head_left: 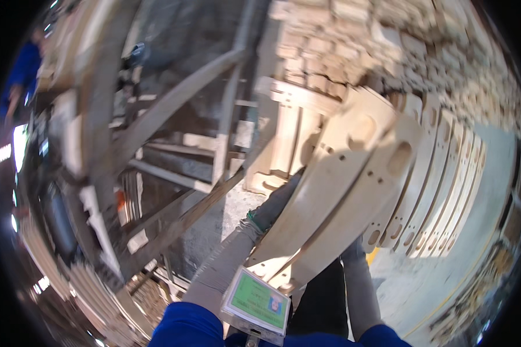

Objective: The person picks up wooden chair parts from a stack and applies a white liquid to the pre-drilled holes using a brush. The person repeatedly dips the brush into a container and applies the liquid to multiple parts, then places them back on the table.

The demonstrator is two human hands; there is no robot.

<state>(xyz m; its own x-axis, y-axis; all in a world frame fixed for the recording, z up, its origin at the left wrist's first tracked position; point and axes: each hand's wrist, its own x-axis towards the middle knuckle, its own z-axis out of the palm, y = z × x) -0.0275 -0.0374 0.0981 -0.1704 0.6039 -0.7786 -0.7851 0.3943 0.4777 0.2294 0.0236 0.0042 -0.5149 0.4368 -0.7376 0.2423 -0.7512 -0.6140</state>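
Two pale curved wooden boards (336,173), with oval slots and small drilled holes, slant side by side in front of my body. Gloved in dark grey, my left hand (281,199) grips their left edge, its fingers going out of sight behind the wood. On the opposite side my right hand (353,250), also gloved, holds the right edge low down, its fingers mostly covered by the boards. A row of similar slotted boards (440,179) stands on the floor just to the right.
Stacked wooden pieces (330,46) fill the far side. To the left rises a wooden frame (173,104) with diagonal braces. More slats (92,306) lie at lower left, and scrap wood (474,295) lies along the right. A badge (257,303) hangs at my chest. Another person's blue sleeve (26,63) shows far left.
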